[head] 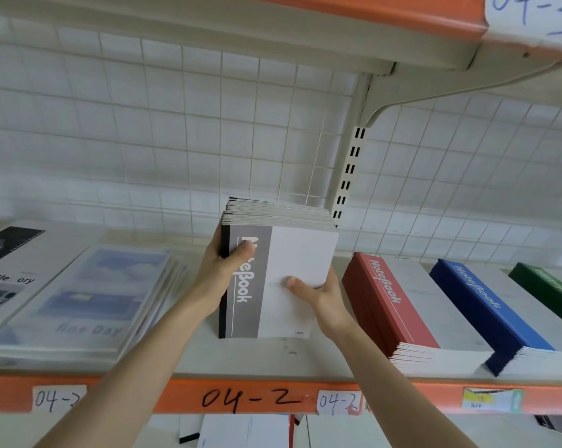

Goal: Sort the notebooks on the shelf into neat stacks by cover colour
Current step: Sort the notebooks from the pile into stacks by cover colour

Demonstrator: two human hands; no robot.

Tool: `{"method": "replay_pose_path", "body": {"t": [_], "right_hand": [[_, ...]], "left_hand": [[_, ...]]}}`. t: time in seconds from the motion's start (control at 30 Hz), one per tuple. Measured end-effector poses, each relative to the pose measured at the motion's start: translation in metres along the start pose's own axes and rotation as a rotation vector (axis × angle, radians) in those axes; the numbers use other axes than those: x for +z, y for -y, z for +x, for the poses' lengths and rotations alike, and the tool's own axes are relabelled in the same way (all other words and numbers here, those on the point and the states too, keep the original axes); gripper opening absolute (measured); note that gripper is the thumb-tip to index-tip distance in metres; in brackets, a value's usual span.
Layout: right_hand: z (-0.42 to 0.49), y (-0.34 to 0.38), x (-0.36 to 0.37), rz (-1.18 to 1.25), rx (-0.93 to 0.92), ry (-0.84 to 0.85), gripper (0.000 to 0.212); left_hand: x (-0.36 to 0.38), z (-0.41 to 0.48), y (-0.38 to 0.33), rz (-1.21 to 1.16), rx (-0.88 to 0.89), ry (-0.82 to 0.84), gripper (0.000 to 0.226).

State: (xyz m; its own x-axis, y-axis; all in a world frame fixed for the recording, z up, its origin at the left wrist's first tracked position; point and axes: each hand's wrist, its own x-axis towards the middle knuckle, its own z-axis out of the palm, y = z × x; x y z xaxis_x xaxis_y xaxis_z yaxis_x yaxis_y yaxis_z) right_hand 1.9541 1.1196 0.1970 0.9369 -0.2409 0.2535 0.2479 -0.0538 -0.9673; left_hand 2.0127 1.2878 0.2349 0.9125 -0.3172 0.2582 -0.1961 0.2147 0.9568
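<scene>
Fingers [245,250] are being clamped round the black-and-grey notebook stack [292,253] from both sides. The left hand [221,276] is gripping the black spine edge with its thumb laid over the grey band. The right hand [324,295] is pinching the open-page side with its thumb pressed on the white cover. The remaining fingers are being hidden behind the stack.

Head view, the only one on offer: the stack is being held upright in the middle of the shelf [240,360], cover facing near. Its bottom edge seems to be resting on the board, though contact can't be confirmed. The red stack [389,305] is lying just to the right, with the blue stack [486,312] and green stack [544,286] further right. The "fine Day" pile [89,302] is lying to the left.

Risks, as a guess: the top edges are being shown stepped, so the far copies are probably being held loosely. If the squeeze is being eased unevenly, they could fan out or drop backwards against the wire grid [176,124]. If the lot is being tipped flat too quickly, it could be skewed or slid onto the red spines. A bottom edge being dragged nearer could send copies over the orange shelf lip [176,396].
</scene>
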Motion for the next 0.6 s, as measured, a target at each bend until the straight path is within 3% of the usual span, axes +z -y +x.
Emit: {"method": "replay_pose_path", "body": {"t": [0.1,0.23,0.37,0.6], "right_hand": [[-0.001,-0.001,0.0,-0.006,-0.009,0.005,0.074],[0.0,-0.002,0.001,-0.021,0.007,0.005,0.094],[0.0,-0.008,-0.003,-0.056,-0.008,0.024,0.08],[0.0,-0.016,-0.009,-0.182,0.007,0.103,0.081]], "left_hand": [[0.0,-0.004,0.003,0.016,0.001,0.003,0.047],[0.003,-0.009,0.009,0.012,-0.015,-0.018,0.022],[0.0,-0.012,0.008,0.044,-0.037,-0.02,0.035],[-0.005,-0.023,0.01,0.386,-0.012,-0.037,0.04]]}}
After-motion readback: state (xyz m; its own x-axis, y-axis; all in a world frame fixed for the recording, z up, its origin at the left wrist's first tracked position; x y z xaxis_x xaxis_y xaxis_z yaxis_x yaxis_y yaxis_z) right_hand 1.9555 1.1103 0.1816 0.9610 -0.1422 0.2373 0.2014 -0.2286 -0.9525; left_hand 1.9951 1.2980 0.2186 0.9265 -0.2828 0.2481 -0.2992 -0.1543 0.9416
